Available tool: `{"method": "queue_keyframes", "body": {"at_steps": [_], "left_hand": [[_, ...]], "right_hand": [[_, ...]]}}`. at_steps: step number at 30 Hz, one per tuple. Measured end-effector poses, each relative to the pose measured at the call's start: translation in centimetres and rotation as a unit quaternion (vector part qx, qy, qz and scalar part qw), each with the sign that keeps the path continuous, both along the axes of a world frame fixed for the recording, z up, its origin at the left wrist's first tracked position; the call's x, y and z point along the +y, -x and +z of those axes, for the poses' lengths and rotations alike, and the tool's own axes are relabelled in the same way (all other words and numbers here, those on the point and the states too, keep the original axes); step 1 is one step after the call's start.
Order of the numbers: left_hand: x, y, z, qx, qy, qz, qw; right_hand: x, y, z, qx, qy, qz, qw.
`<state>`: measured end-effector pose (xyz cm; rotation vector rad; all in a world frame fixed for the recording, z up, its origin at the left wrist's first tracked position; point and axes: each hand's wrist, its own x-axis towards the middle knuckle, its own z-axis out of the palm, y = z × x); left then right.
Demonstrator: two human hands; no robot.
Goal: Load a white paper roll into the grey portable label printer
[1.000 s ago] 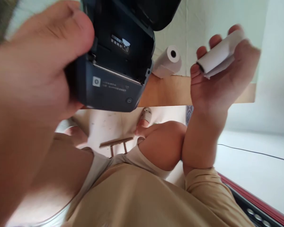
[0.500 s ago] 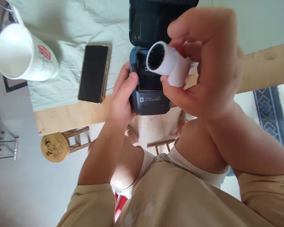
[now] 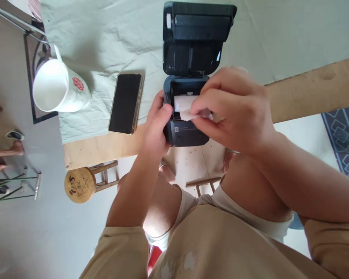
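Observation:
A dark label printer (image 3: 187, 136) sits at the table's front edge, its lid (image 3: 192, 58) swung up and back. My left hand (image 3: 158, 124) grips the printer's left side, thumb on the rim of the bay. Inside the bay lies a white paper roll (image 3: 184, 105), partly covered by my fingers. My right hand (image 3: 232, 108) is over the bay's right side, thumb and forefinger pinching the roll's paper. How far the roll sits in the bay is hidden by this hand.
Left of the printer lies a phone (image 3: 125, 104), with a white flowered mug (image 3: 61, 87) farther left. A greenish cloth (image 3: 104, 35) covers the wooden table (image 3: 104, 145). A wooden stool (image 3: 80, 185) stands below at left. Another person's foot (image 3: 16, 147) shows at far left.
My right hand has brought the paper roll down from above the printer into its open bay. The left hand keeps its hold on the printer. The view has shifted slightly.

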<state>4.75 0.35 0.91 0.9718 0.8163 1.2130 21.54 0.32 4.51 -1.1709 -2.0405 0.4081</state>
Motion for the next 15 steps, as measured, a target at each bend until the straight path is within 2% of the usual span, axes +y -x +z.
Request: {"method": "queue_keyframes", "body": {"at_steps": [3, 5, 11, 13, 14, 15], "left_hand": [[-0.1, 0.2, -0.1, 0.033, 0.0, 0.002, 0.999], [-0.2, 0.2, 0.0, 0.057, -0.004, -0.009, 0.998], [-0.3, 0.1, 0.1, 0.062, 0.012, -0.009, 0.998], [-0.2, 0.1, -0.3, 0.043, -0.002, -0.018, 0.999], [-0.1, 0.2, -0.7, 0.039, -0.003, -0.022, 0.999], [0.1, 0.2, -1.1, 0.021, -0.029, -0.033, 0.999]], "right_hand": [[-0.4, 0.0, -0.4, -0.032, -0.055, 0.055, 0.996], [-0.6, -0.2, -0.4, -0.054, -0.082, 0.068, 0.993], [-0.4, -1.8, 0.8, -0.013, -0.046, 0.048, 0.998], [-0.5, -2.5, 1.1, 0.011, 0.001, 0.032, 0.999], [-0.5, -2.7, 1.1, 0.083, 0.067, 0.006, 0.994], [-0.7, -2.7, 1.0, 0.182, 0.143, -0.038, 0.972]]}}
